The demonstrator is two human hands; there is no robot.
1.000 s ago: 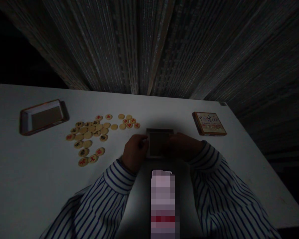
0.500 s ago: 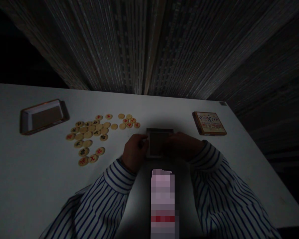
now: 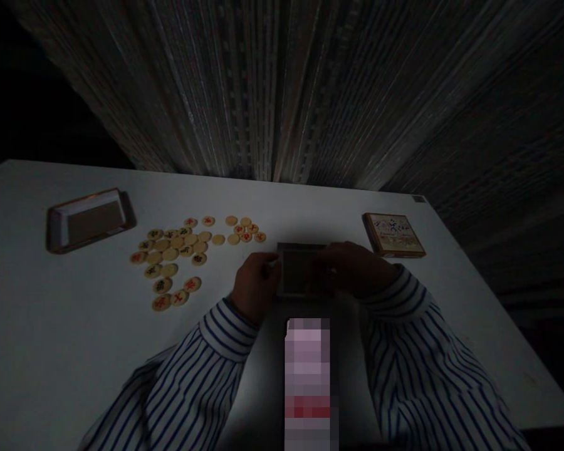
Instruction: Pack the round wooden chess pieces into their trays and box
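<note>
In the middle of the white table (image 3: 75, 351) lies a small, shallow open box (image 3: 297, 275) with a light rim and a dark floor. My left hand (image 3: 254, 287) pinches its left wall between thumb and bent fingers. Over the right half of the box is my right hand (image 3: 360, 269), its fingers curled down into deep shadow; whatever they hold, if anything, is hidden. To the left are spread several round wooden Chinese chess pieces (image 3: 170, 254), some with red or black characters upward, others blank side up.
At the far left an open box half (image 3: 51, 232) with a pale lining lies on the table. A closed printed box (image 3: 395, 235) lies to the right. A small dark square (image 3: 418, 198) sits at the back right corner. Behind the table hangs a string curtain (image 3: 272, 94).
My right hand has shifted slightly to the right and up over the box, and a small gap shows between its fingers. My left hand stays at the left wall. The view has shifted slightly.
</note>
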